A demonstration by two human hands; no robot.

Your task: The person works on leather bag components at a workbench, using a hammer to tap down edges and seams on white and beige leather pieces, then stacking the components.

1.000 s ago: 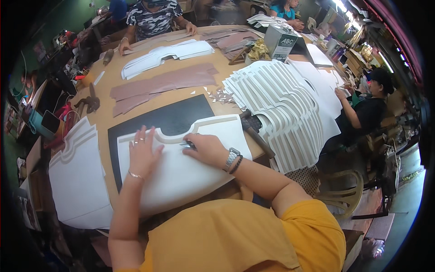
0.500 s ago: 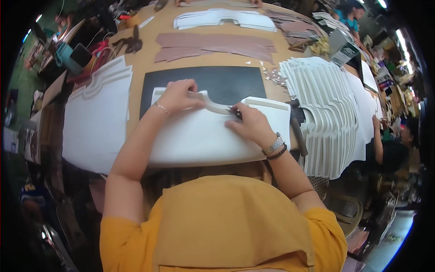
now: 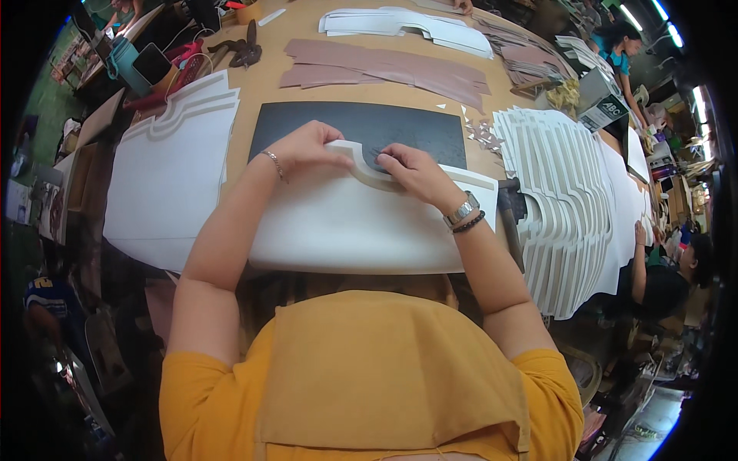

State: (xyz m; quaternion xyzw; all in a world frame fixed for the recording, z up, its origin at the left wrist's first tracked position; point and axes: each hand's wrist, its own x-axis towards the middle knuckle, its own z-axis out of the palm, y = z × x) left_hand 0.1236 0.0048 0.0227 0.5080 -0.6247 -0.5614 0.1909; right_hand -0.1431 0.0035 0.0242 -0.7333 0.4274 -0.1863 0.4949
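Where the left hand (image 3: 311,146) pinches: the white panel (image 3: 346,223), by its grey-banded edge.
Right hand (image 3: 411,169): fingers curled near the notch (image 3: 367,174), their hold hard to tell.
White panel: mostly bodyward of both hands' fingers.
Black mat (image 3: 411,127): just beyond them.

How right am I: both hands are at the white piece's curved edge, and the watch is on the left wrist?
Not quite: the head view shows the watch on the right wrist. The left hand and right hand are indeed at the curved edge.

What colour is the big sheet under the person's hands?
The sheet is white with a greyish band; best seen in the head view.
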